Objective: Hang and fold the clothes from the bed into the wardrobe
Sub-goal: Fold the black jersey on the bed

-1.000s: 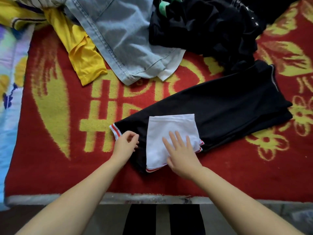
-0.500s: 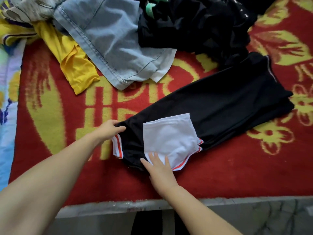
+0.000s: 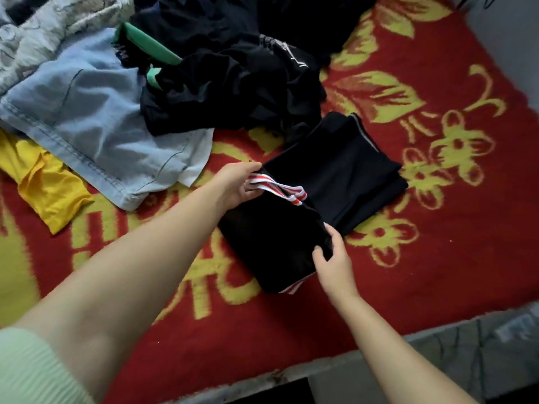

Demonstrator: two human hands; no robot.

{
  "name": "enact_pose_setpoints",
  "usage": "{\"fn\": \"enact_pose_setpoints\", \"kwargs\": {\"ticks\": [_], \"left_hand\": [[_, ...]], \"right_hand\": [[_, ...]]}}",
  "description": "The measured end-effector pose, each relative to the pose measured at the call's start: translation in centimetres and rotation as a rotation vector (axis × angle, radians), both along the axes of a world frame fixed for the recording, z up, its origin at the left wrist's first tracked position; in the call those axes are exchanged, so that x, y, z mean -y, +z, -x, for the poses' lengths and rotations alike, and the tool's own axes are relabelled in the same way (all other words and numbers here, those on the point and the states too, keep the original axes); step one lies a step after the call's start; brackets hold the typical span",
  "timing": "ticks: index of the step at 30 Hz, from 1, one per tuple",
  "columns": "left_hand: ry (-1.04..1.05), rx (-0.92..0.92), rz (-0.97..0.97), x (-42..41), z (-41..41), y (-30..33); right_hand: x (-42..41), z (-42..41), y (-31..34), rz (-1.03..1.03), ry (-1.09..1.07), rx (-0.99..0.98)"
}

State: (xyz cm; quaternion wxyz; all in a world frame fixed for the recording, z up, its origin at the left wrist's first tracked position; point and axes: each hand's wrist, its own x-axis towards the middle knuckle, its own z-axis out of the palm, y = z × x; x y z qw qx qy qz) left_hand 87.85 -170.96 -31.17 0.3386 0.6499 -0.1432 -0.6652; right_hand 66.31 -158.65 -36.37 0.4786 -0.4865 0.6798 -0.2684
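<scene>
Black shorts [image 3: 306,205] at frame centre on the bed [image 3: 437,258], half folded: near end doubled over. Striped hem gripped by left hand [image 3: 237,185], lower fold edge pinched by right hand [image 3: 332,258]. Long axis runs lower left to upper right. Pile [image 3: 145,91] upper left untouched; wardrobe not seen.

A red blanket [image 3: 437,272] with yellow flower and character patterns is covering the whole top of the bed. Below the blanket's near edge, a pale grey marbled floor [image 3: 466,354] is showing, and at the blanket's far right corner a plain grey surface [image 3: 513,45] is rising; what it is cannot be told.
</scene>
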Motion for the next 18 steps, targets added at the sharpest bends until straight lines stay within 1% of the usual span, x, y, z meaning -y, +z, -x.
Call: {"fn": "enact_pose_setpoints", "kwargs": {"ticks": [2,3,4,5,7,8,10,11,12,13,14,16,18], "left_hand": [[-0.022,-0.019,0.026,1.5,2.1,-1.4],[-0.068,0.029,0.046,1.9,2.9,-2.3],[-0.149,0.147,0.082,1.9,3.2,-3.4],[-0.275,0.333,0.15,1.5,3.2,-4.4],[-0.622,0.773,0.371,-0.3,1.9,-5.8],[-0.825,0.933,0.508,-1.4,0.8,-6.5],[-1.269,1.136,0.729,-3.6,-2.0,-7.9],[-1.488,1.239,0.774,-4.5,-3.4,-8.2],[-1.674,1.33,0.762,-5.2,-4.6,-8.7],[-1.809,1.384,0.723,-5.8,-5.5,-9.1],[-1.887,1.398,0.684,-6.2,-6.1,-9.7],[-1.944,1.398,0.643,-6.1,-6.3,-10.8],[-1.953,1.425,0.658,-5.4,-6.1,-12.1]], "right_hand": [[2.4,1.7,-1.4,-0.052,0.023,-0.015],[3.3,2.3,-2.1,-0.071,0.027,-0.025],[3.9,2.6,-2.7,-0.072,0.028,-0.074],[4.1,2.7,-3.1,-0.055,0.023,-0.181],[3.6,2.0,-3.0,0.031,0.04,-0.45],[2.7,1.0,-2.6,0.109,0.099,-0.538],[0.1,-2.1,-2.0,0.296,0.323,-0.628],[-1.3,-3.9,-1.9,0.347,0.472,-0.661],[-2.5,-5.6,-2.1,0.338,0.618,-0.711],[-3.4,-6.9,-2.4,0.273,0.726,-0.762],[-3.9,-7.7,-3.0,0.185,0.782,-0.796],[-3.7,-8.0,-4.9,0.031,0.796,-0.832],[-2.6,-7.5,-6.4,-0.021,0.781,-0.862]]}}
